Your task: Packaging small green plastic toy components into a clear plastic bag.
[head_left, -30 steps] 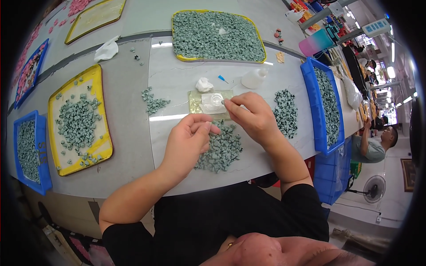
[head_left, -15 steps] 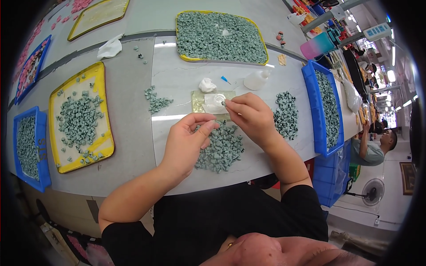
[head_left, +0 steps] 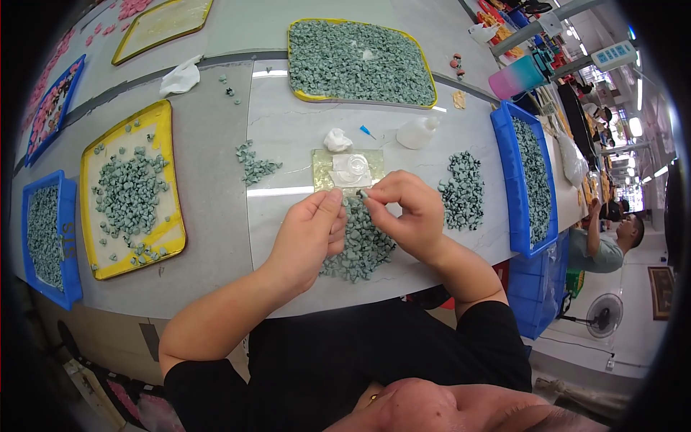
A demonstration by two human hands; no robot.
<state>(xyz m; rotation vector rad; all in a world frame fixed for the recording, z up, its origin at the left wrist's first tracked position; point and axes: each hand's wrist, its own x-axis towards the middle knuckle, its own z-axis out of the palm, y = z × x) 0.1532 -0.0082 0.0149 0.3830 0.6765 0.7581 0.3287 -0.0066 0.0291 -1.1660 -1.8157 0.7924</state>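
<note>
From my feed, the small piece [head_left: 364,194] pinched in the right hand [head_left: 407,216] is grey-green, the same shade as the heap [head_left: 363,248] under both hands. At twelve o'clock a yellow-rimmed tray [head_left: 360,61] is filled with that grey-green; at nine o'clock another yellow tray [head_left: 129,191] shows a pale floor between the same pieces. Blue bins [head_left: 524,176] at three and far nine hold more. The square pad [head_left: 350,171] is pale gold with a clear, whitish centre. The pieces at three o'clock [head_left: 462,191] look darker green. My sleeves are black; the tabletop [head_left: 288,137] is light grey.
</note>
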